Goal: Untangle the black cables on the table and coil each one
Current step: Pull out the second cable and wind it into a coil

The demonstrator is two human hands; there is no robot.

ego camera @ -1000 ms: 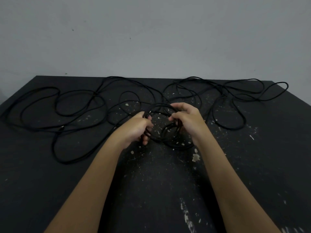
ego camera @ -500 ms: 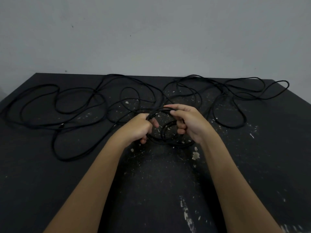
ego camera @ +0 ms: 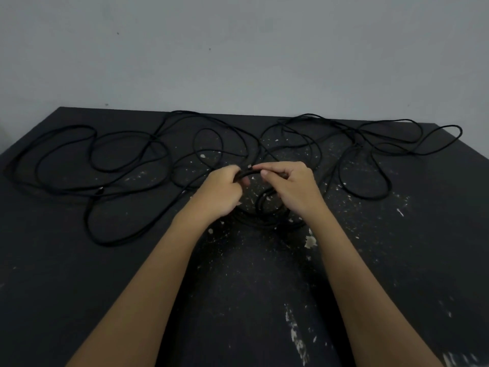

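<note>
Here, one small coil (ego camera: 260, 205) is held by the left hand (ego camera: 221, 193) and right hand (ego camera: 293, 190), fingers (ego camera: 267, 172) curled round it. Loose black cables (ego camera: 153, 138) are spread over the surface (ego camera: 105, 287).

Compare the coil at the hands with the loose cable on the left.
The coil is small, tight stacked turns; the loose cable sprawls in wide crossing loops. The left hand and right hand grip the coil; the loose cable lies flat on the table, unheld. Both are thin black cable.
</note>
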